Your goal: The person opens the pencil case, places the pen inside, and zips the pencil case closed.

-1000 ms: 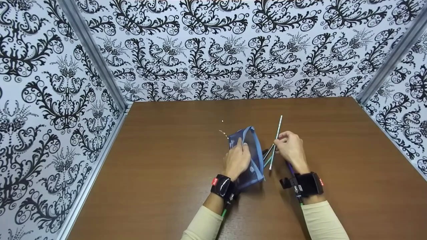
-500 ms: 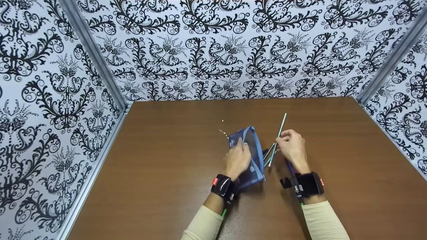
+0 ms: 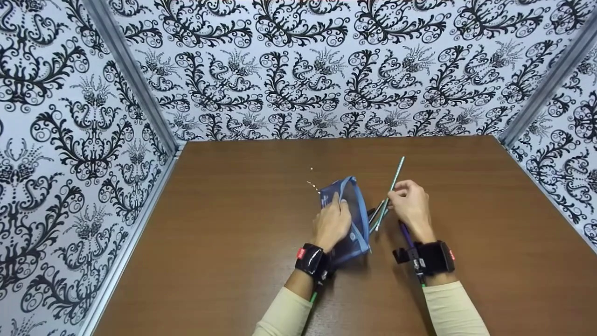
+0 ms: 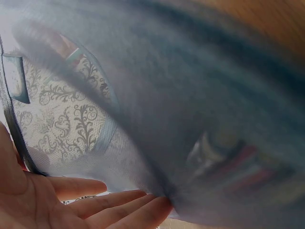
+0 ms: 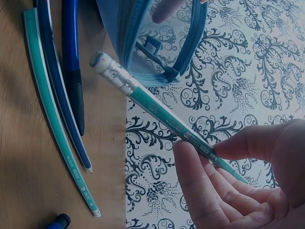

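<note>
A blue mesh zip pouch [image 3: 357, 210] stands with its mouth turned to the right; my left hand [image 3: 332, 223] grips it by its near side wall. Through the mesh in the left wrist view, red and pale shapes [image 4: 238, 164] show blurred. Between thumb and fingers my right hand [image 3: 411, 205] pinches a green pencil [image 5: 167, 121], raised and slanted, its white eraser end pointing at the pouch mouth. Below it on the table lie another green pencil [image 5: 59, 129], a dark blue pencil [image 5: 62, 95] and a blue pen [image 5: 71, 62] with a black grip, beside the pouch.
A blue-purple pen [image 3: 406, 234] lies by my right wrist, and a dark blue round end [image 5: 59, 222] shows at the right wrist view's lower edge. Small white bits [image 3: 313, 185] lie behind the pouch on the brown table [image 3: 224, 224]. Patterned walls [image 3: 303, 70] enclose it.
The pencil in my right hand has shifted a little to the right and away, its far end swinging right and its eraser end rising slightly. My left hand and the pouch have hardly moved.
</note>
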`<act>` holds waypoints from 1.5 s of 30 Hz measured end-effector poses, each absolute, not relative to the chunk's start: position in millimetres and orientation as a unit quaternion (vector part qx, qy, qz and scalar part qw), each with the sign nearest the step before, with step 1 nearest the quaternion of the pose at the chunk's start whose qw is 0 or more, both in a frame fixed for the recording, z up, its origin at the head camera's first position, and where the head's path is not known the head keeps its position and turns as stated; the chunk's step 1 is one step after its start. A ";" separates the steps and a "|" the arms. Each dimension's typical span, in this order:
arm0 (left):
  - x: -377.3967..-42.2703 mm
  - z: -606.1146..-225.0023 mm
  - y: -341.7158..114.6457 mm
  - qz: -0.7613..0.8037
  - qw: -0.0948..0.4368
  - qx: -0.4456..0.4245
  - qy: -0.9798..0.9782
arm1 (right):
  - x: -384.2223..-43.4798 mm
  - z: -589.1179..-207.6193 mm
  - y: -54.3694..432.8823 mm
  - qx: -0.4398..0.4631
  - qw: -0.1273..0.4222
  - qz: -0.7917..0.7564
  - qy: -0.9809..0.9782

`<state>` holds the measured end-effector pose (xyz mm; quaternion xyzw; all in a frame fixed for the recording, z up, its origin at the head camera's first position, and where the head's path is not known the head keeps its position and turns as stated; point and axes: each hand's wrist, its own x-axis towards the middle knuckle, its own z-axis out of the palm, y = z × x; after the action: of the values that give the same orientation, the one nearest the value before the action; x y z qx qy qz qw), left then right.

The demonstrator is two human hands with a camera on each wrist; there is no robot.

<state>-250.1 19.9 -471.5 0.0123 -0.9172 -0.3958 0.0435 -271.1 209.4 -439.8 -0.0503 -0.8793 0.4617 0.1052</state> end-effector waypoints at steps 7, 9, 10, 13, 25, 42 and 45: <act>-249.5 -469.8 19.7 -0.393 0.041 0.012 -0.919 | -270.9 -438.2 210.2 -0.052 0.118 0.458 -0.879; -249.6 -470.0 19.8 -0.393 0.041 0.012 -0.919 | -270.7 -438.0 210.5 -0.052 0.119 0.461 -0.878; -249.7 -470.1 19.8 -0.393 0.041 0.012 -0.919 | -270.7 -438.0 210.6 -0.053 0.119 0.462 -0.877; -249.4 -470.2 19.8 -0.393 0.041 0.012 -0.919 | -270.9 -438.2 211.0 -0.054 0.122 0.468 -0.873; -249.1 -470.4 19.4 -0.396 0.039 0.012 -0.917 | -270.2 -435.0 208.9 -0.058 0.131 0.494 -0.858; -249.0 -471.3 19.7 -0.400 0.039 0.020 -0.915 | -267.7 -431.1 206.2 -0.051 0.124 0.538 -0.832; -248.8 -471.7 19.4 -0.403 0.038 0.019 -0.914 | -268.4 -432.2 206.1 -0.051 0.127 0.538 -0.832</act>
<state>-248.8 19.4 -471.7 0.0188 -0.9140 -0.4034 0.0383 -268.4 206.1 -432.2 -0.0506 -0.8316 0.5382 0.1270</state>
